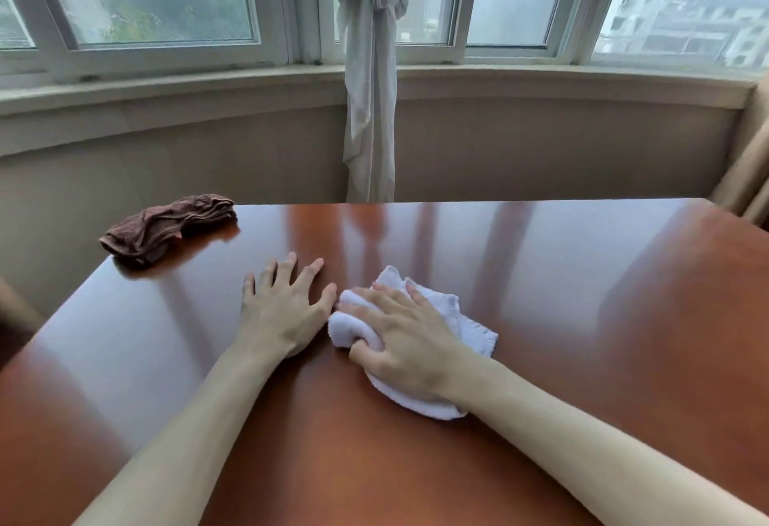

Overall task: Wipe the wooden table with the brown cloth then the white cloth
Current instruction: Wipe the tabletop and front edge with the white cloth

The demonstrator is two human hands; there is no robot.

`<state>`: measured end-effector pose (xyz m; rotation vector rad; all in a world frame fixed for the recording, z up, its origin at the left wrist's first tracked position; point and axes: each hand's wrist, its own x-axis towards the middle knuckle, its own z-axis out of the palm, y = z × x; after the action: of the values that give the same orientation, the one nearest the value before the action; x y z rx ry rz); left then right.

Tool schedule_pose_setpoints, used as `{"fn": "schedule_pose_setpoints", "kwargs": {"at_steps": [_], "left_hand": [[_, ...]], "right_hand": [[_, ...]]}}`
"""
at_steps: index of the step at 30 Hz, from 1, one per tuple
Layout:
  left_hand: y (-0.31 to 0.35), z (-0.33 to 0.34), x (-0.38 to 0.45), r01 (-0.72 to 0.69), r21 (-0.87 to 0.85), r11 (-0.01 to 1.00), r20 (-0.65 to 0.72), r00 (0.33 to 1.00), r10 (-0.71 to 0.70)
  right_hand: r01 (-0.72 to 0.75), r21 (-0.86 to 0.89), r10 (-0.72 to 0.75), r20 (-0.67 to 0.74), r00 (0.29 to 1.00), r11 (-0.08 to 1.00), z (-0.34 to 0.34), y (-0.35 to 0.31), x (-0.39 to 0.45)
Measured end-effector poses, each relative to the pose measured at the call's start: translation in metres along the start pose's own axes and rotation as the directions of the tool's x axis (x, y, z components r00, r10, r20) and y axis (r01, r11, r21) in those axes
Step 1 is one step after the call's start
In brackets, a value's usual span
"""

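One wooden table [582, 317] fills the lower part of the view, glossy and reddish, with window light reflected across it. Judging by how things lie, the task looks to be in its second half: the brown cloth [166, 230] sits crumpled and untouched at the far left corner, well apart from both hands, while the white cloth [453, 313] is under a hand near the middle of the top. That suggests the brown pass is finished and the white pass is under way; how much of the surface the white cloth has covered cannot be told from this view.

Behind the table stand several window panes along a curved sill, and one knotted grey curtain [370, 67] hangs at the centre.

Two cloths are in view, one brown and one white. Two hands are in view. The right hand [408, 342] presses down on the bunched white cloth, fingers spread over it and thumb curled into a fold at its near left edge. The left hand [283, 309] rests flat on the bare wood just beside the white cloth, fingers straight and splayed apart, holding nothing.
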<state>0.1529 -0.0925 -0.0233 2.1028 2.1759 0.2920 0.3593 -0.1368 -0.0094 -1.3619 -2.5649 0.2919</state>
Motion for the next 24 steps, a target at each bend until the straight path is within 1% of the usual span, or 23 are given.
{"fn": "schedule_pose_setpoints", "kwargs": {"at_steps": [2, 4, 6, 9, 13, 15, 18, 21, 24], "left_hand": [[0.0, 0.0, 0.0, 0.001, 0.0, 1.0, -0.014, 1.0, -0.001], [0.0, 0.002, 0.0, 0.0, -0.01, 1.0, -0.023, 1.0, 0.0], [-0.001, 0.003, 0.001, 0.004, -0.014, 1.0, -0.038, 0.999, -0.005], [-0.002, 0.007, 0.003, 0.013, 0.023, 1.0, -0.074, 0.997, -0.011], [-0.003, 0.004, 0.005, 0.021, 0.024, 0.999, -0.067, 0.998, -0.019], [-0.001, 0.002, 0.004, 0.023, 0.005, 1.0, -0.046, 0.999, -0.022], [-0.001, 0.001, 0.004, 0.023, -0.007, 1.0, -0.023, 0.999, -0.023], [-0.001, 0.001, 0.006, 0.021, -0.011, 1.0, -0.014, 1.0, -0.022], [-0.001, 0.001, 0.006, 0.025, 0.001, 1.0, -0.005, 1.0, -0.025]], "right_hand": [[-0.102, -0.04, 0.1, -0.043, 0.994, 0.994, -0.012, 0.033, 0.031], [-0.267, -0.064, 0.262, -0.077, 0.962, 0.962, -0.02, 0.076, 0.071], [-0.367, -0.071, 0.359, -0.103, 0.928, 0.928, -0.024, 0.115, 0.109], [-0.424, -0.057, 0.417, -0.099, 0.903, 0.904, -0.032, 0.149, 0.162], [-0.475, -0.045, 0.471, -0.08, 0.879, 0.879, -0.036, 0.161, 0.194], [-0.45, -0.034, 0.446, -0.079, 0.892, 0.893, -0.032, 0.154, 0.182], [-0.399, 0.013, 0.399, -0.08, 0.913, 0.917, -0.024, 0.126, 0.138], [-0.337, 0.028, 0.338, -0.088, 0.937, 0.941, -0.015, 0.078, 0.069], [-0.288, 0.026, 0.289, -0.06, 0.955, 0.957, -0.009, 0.023, -0.006]]}}
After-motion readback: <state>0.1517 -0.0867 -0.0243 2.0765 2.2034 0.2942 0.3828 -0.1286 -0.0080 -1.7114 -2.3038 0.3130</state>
